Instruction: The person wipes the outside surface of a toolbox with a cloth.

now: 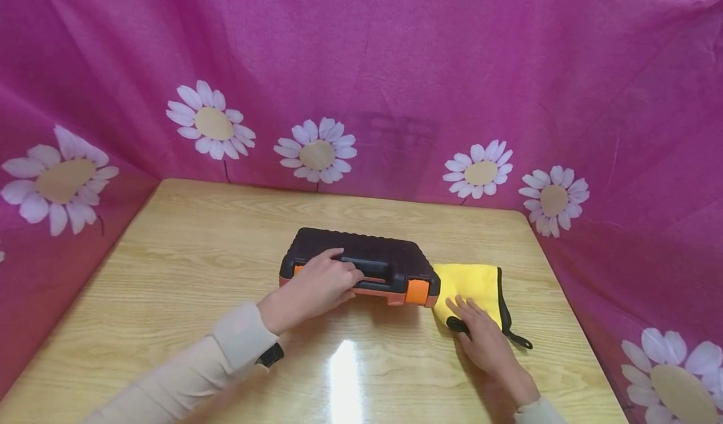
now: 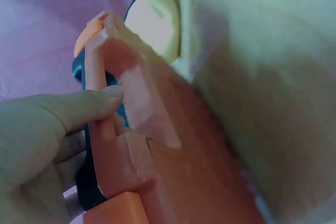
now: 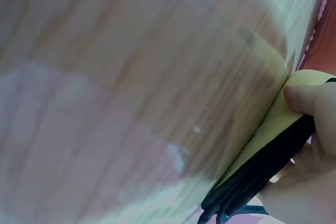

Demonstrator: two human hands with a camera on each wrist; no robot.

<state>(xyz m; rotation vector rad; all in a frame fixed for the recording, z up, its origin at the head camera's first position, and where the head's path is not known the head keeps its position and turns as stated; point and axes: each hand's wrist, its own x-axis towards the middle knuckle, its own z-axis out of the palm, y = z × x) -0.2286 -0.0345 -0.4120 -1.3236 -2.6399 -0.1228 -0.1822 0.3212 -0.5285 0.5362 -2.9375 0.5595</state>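
A pale sleeve (image 1: 169, 374) fills the near left, leading to the left hand (image 1: 316, 286), which grips the handle (image 2: 95, 74) of a black-and-orange case (image 1: 361, 243); from the wrist, its thumb lies on the orange side and its fingers go round to the black one. The case sits near the middle of the tabletop (image 1: 214, 254), tilted so that its handle edge faces the person, with a shadow beneath that edge; whether the far edge touches the wood cannot be told. Just beside its right end, by an orange latch (image 1: 417, 291), lies a folded yellow cloth (image 1: 469, 281) with dark trim. The right hand (image 1: 482, 336) rests on the cloth's near part, fingers extended rather than curled. The step in hand appears to be handling the case while the cloth is steadied or about to be taken; the next move probably calls for a firm left hold and closing the right fingers on the fabric.
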